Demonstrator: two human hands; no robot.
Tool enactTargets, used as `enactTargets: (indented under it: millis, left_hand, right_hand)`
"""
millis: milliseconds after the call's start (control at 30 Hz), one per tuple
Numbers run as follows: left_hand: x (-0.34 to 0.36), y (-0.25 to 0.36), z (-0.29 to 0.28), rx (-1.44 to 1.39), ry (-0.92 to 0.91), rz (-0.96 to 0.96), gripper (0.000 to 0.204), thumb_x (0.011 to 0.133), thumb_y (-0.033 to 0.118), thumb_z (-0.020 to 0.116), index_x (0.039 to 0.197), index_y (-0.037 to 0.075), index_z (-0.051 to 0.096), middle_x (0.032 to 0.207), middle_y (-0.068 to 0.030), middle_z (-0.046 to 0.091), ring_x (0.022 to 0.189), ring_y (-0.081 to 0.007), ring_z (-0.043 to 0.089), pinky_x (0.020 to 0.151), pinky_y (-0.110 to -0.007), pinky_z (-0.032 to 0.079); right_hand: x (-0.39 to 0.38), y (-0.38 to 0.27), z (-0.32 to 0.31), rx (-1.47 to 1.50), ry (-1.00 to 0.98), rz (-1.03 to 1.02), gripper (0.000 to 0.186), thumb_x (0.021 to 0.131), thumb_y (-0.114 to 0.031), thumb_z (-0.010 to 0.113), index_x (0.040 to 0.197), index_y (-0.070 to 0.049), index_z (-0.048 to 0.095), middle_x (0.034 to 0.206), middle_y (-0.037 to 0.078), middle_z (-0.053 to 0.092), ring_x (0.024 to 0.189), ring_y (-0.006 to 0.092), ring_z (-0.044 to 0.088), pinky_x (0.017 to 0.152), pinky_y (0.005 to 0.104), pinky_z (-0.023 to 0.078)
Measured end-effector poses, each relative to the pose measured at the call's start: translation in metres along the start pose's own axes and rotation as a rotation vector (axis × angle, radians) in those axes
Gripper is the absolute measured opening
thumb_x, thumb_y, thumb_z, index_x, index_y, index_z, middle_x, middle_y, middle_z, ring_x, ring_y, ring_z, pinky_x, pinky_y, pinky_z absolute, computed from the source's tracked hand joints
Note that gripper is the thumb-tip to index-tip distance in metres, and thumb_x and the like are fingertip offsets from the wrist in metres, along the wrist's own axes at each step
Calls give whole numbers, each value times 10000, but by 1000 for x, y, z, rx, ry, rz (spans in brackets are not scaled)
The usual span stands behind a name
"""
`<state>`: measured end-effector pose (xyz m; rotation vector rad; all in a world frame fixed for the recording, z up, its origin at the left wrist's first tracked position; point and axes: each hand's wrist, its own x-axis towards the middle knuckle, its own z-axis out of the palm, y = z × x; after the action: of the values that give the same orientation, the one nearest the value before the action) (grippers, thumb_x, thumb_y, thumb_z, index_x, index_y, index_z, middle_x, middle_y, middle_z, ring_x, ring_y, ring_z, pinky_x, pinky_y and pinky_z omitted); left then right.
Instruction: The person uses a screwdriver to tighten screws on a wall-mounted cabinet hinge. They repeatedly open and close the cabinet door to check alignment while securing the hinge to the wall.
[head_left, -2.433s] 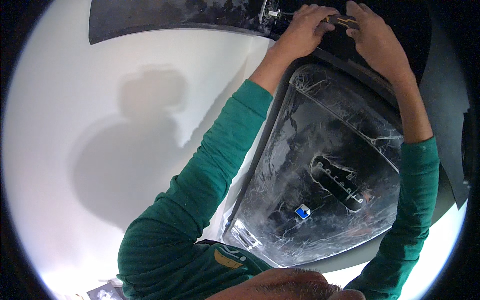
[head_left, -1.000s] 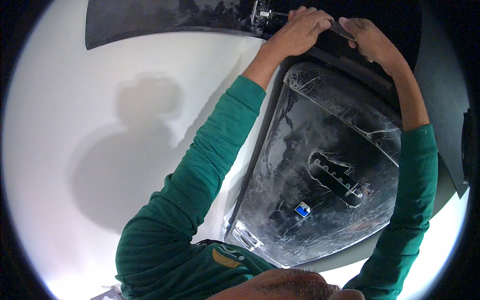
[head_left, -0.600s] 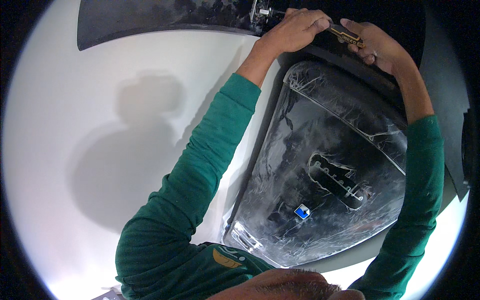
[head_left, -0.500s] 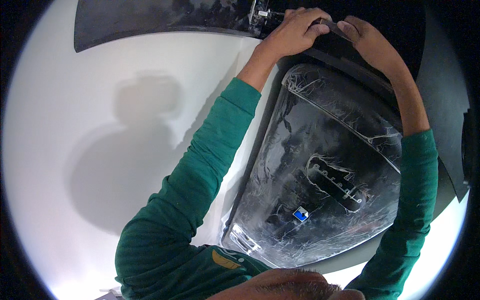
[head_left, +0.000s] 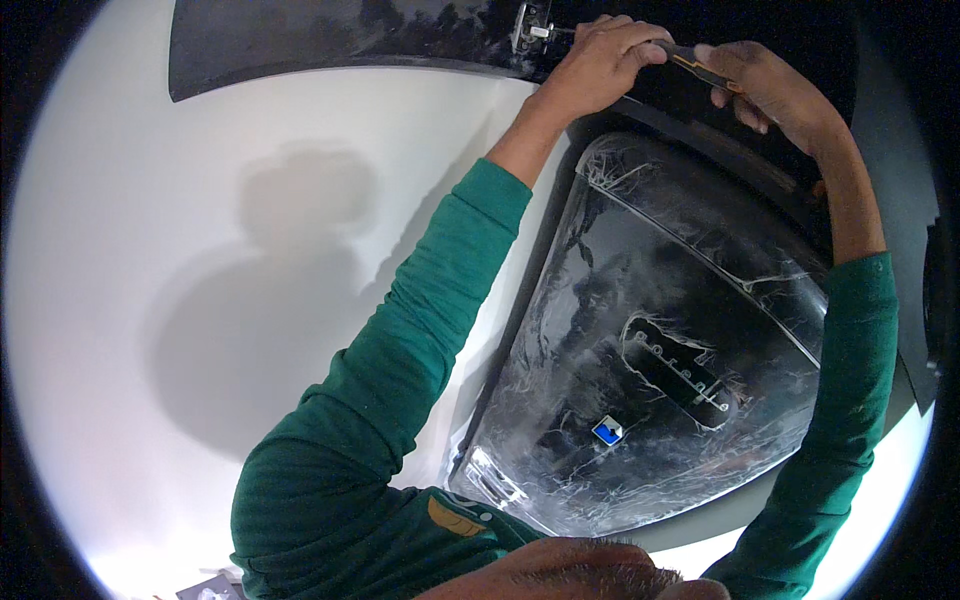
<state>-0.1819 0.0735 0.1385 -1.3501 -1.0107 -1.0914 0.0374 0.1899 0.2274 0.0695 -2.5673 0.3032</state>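
My left hand [head_left: 605, 65] is wrapped around the front part of a screwdriver [head_left: 700, 68] with a dark handle and orange stripes. Its thin shaft comes out beyond my left fingers, toward a silver metal bracket [head_left: 532, 28]. That bracket sits at the right end of a long, curved black panel [head_left: 340, 35]. At the handle's other end, my right hand [head_left: 775, 90] grips with the thumb on top and several fingers curled below. Whether the tip touches a fastener is too small to tell.
Below my hands lies a large dark panel [head_left: 560, 350] under wrinkled clear film, with raised lettering in a cut-out and a small blue-and-white square [head_left: 608, 431]. A smooth white surface [head_left: 120, 250] spans the left. Something grey lies at the lower left edge [head_left: 212, 588].
My right hand has moved right, away from my left hand, and its fingers have shifted on the handle, baring more of it. The whole view has slid slightly.
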Motion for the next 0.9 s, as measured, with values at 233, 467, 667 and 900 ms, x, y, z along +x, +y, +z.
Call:
enactTargets:
  millis: [233,467,667,900]
  left_hand:
    - [4,2,7,-43,30,40,367,1008,381,633,1283,147,703,1170,-113,688,1210,-345,588,1085,-494,394]
    - [5,-10,7,11,-34,33,263,1028,273,602,1182,92,715,1115,-134,693,1115,-360,629,986,-473,481]
    - [7,1,7,60,-29,40,331,1012,304,636,1294,130,654,1203,-135,648,1194,-366,574,1044,-485,416]
    - [5,-5,2,110,-79,25,390,1001,349,663,1301,102,630,1186,-137,608,1171,-369,556,1039,-481,397]
  right_hand:
    - [10,10,60,-1028,764,-481,589,827,111,665,1378,0,490,1407,183,567,1259,360,603,1005,472,557]
    - [9,22,47,-721,761,-628,353,1036,-323,598,1203,-12,584,1103,241,656,1078,392,683,874,474,568]
    - [-1,2,25,-672,480,-378,382,960,-156,639,1311,-30,561,1189,234,639,1020,428,689,896,480,579]
    - [-5,2,55,-918,693,-400,564,866,97,653,1375,-86,494,1333,156,559,1199,343,634,1020,455,574]
